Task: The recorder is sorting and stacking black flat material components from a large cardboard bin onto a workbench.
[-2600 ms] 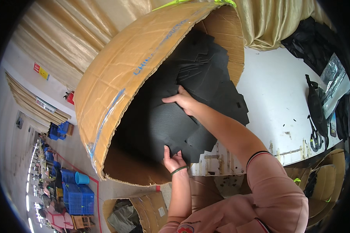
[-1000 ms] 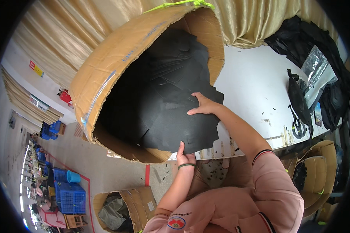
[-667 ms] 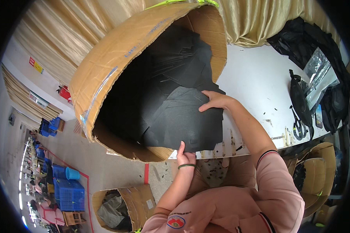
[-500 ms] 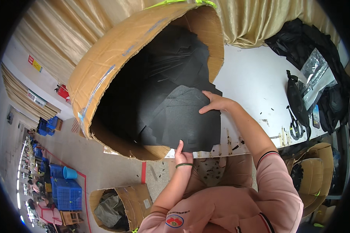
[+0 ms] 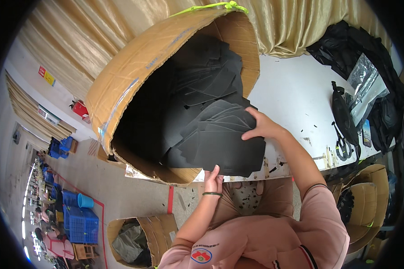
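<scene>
A stack of black sheets (image 5: 231, 148) is lying at the open side of a big brown cardboard box (image 5: 116, 76), and its right part is sticking out near the white table's (image 5: 292, 85) near edge. The sheets are looking thin, flat and dull, with a bit of grey shine on top. At the far end they are spreading out like a fan, so lots of thin, curved edges are showing one behind another. The near edge is looking straighter, and the corners are not lining up.

The left hand (image 5: 213, 181) is pinching the near edge, its thumb lying on top and its fingers curling below. The right hand (image 5: 265, 124) is touching the right edge, its thumb and pointer finger spreading wide apart; I cannot tell if its hidden fingers are gripping.

Farther in, a messy black pile (image 5: 202, 83) is filling the box, its edges pointing many ways. Scissors (image 5: 343, 149) and a clear plastic bag (image 5: 366, 80) are lying on the right.
</scene>
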Available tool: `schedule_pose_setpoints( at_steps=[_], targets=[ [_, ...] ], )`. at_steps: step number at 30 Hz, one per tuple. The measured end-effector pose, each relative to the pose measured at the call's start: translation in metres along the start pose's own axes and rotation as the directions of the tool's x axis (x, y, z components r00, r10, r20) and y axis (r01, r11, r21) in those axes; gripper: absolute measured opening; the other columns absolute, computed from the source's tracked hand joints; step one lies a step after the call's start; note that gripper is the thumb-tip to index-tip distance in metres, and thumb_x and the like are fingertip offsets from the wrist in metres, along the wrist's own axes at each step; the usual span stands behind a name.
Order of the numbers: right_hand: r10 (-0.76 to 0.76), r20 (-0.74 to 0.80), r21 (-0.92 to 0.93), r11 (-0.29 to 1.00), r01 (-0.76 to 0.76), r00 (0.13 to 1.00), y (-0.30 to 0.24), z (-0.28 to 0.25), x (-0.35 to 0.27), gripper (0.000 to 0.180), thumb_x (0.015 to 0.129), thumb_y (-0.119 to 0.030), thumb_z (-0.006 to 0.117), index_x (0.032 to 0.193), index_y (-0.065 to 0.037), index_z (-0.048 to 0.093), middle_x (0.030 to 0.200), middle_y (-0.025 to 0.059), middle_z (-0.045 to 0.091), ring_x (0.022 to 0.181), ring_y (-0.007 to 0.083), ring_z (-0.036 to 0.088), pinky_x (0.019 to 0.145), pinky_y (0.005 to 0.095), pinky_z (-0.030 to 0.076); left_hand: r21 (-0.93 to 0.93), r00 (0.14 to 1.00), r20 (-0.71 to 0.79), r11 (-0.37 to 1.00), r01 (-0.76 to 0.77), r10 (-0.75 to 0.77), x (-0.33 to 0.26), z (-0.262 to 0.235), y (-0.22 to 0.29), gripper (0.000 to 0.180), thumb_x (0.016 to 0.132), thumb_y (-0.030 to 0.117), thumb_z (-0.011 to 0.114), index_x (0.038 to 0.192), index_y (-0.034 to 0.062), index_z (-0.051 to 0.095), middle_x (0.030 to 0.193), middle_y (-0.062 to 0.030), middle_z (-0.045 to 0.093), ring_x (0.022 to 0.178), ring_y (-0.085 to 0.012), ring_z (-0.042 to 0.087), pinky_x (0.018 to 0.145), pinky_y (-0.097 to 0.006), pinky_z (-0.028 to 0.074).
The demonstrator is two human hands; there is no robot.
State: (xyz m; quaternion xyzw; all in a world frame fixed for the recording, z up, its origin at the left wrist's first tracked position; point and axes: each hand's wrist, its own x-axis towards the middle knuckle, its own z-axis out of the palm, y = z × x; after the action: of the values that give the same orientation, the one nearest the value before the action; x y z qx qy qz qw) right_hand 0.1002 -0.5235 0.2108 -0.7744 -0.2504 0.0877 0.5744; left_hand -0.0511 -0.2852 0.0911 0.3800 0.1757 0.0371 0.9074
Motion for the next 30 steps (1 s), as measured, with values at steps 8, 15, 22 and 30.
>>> schedule_pose_setpoints(
  at_steps=[8, 15, 22, 30],
  targets=[
    [-0.061, -0.109, -0.139, 0.989, 0.045, 0.992, -0.055, -0.049, -0.091, 0.071, 0.056, -0.012, 0.088, 0.114, -0.005, 0.048, 0.108, 0.0086, 0.06, 0.103, 0.018, 0.055, 0.093, 0.0304, 0.042, 0.359, 0.886, 0.375, 0.839, -0.41, 0.273, -0.001, 0.011, 0.033, 0.105, 0.069, 0.011, 0.081, 0.147, 0.0093, 0.01, 0.149, -0.0117, 0.02, 0.136, -0.0259, 0.026, 0.112, -0.04, 0.019],
    [-0.028, -0.13, -0.153, 0.988, 0.008, 0.991, -0.029, -0.06, -0.115, 0.071, 0.059, -0.009, 0.086, 0.118, -0.005, 0.046, 0.11, 0.008, 0.06, 0.104, 0.0175, 0.055, 0.093, 0.0297, 0.042, 0.614, 0.807, 0.585, 0.603, -0.509, 0.084, 0.043, 0.032, 0.045, 0.127, 0.055, 0.034, 0.09, 0.148, 0.0061, 0.008, 0.149, -0.0109, 0.019, 0.134, -0.0259, 0.03, 0.11, -0.039, 0.026],
    [0.102, -0.151, -0.094, 0.989, -0.117, 0.983, -0.023, -0.066, -0.124, 0.075, 0.062, -0.013, 0.085, 0.125, -0.005, 0.043, 0.115, 0.0104, 0.059, 0.109, 0.0193, 0.054, 0.097, 0.0309, 0.04, 0.427, 0.762, 0.632, 0.757, -0.494, 0.141, 0.018, 0.05, 0.041, 0.127, 0.055, 0.037, 0.089, 0.148, 0.0057, 0.008, 0.149, -0.012, 0.023, 0.134, -0.0276, 0.031, 0.111, -0.04, 0.025],
    [0.027, -0.118, -0.159, 0.986, -0.046, 0.993, -0.027, -0.063, -0.119, 0.079, 0.06, -0.011, 0.085, 0.128, -0.006, 0.044, 0.115, 0.0113, 0.06, 0.108, 0.0206, 0.055, 0.095, 0.0315, 0.042, 0.553, 0.832, 0.539, 0.69, -0.468, 0.133, -0.018, 0.049, 0.009, 0.127, 0.058, 0.017, 0.09, 0.148, 0.009, 0.001, 0.14, -0.016, 0.033, 0.126, -0.0267, 0.039, 0.108, -0.039, 0.03]
  ],
)
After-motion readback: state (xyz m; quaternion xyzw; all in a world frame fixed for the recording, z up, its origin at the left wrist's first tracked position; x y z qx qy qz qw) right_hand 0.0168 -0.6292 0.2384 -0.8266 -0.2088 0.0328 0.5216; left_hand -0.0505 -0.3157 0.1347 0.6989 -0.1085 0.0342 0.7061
